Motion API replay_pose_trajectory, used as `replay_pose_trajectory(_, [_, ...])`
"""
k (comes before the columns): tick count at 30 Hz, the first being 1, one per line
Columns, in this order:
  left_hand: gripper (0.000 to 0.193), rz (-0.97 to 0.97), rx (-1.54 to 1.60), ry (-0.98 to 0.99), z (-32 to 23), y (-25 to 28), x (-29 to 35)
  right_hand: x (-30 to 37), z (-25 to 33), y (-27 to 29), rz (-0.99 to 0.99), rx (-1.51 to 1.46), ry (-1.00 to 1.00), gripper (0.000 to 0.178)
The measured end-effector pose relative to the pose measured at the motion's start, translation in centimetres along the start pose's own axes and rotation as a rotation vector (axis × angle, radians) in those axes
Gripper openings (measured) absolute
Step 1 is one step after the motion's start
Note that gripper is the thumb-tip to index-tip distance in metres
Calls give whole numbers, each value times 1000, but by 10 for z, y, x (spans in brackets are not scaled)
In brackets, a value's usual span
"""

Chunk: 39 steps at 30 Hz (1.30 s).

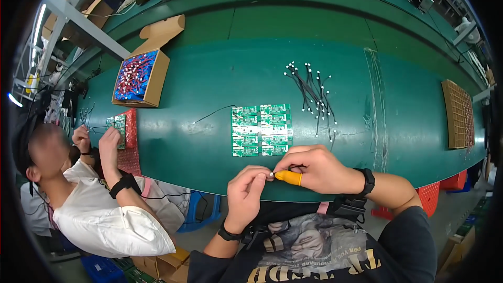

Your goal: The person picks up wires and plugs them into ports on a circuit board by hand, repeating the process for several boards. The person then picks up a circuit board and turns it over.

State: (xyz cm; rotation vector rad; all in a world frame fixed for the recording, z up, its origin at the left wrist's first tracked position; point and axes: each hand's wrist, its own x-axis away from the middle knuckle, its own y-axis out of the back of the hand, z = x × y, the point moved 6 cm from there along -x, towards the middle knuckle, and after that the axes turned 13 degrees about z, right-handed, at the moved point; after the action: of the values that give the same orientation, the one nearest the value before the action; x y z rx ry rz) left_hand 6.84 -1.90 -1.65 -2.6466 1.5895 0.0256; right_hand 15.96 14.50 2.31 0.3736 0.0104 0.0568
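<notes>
Just in front of the table's near edge, my left hand (245, 193) and my right hand (322, 170) meet with fingers pinched. Between the fingertips shows the small white connector (271, 175) of a black cable (298, 168). The cable runs through my right hand, whose thumb wears a yellow finger cot (288, 177). Most of the cable is hidden by the fingers. Beyond my hands lies a panel of green circuit boards (246, 128) in two columns. One loose black wire (212, 114) stretches left from its upper corner.
A pile of black cables (314, 94) with white connectors lies right of the boards. An open carton (157, 81) of blue parts with red wires stands back left; a divided cardboard tray (455, 115) sits far right. At left, a co-worker (115, 204) handles another board (118, 124) on red bubble wrap.
</notes>
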Motion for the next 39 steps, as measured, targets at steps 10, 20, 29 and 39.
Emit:
replay_pose_trajectory(10, [13, -5, -514, -293, -23, -1, -2, -1, -12, -10, 65, -114, -78, 18])
replay_pose_trajectory(20, [12, -145, -231, -23, 2, 27, 2, -27, 16, -14, -29, 482, 287, 28])
replay_pose_trajectory(29, [39, -47, -1027, -169, 6, 58, -9, -96, -3, 13, -37, 625, 53, 20])
replay_pose_trajectory(39, [52, 148, -1116, -121, 27, 54, -6, -149, -11, -8, 228, 802, -72, 17])
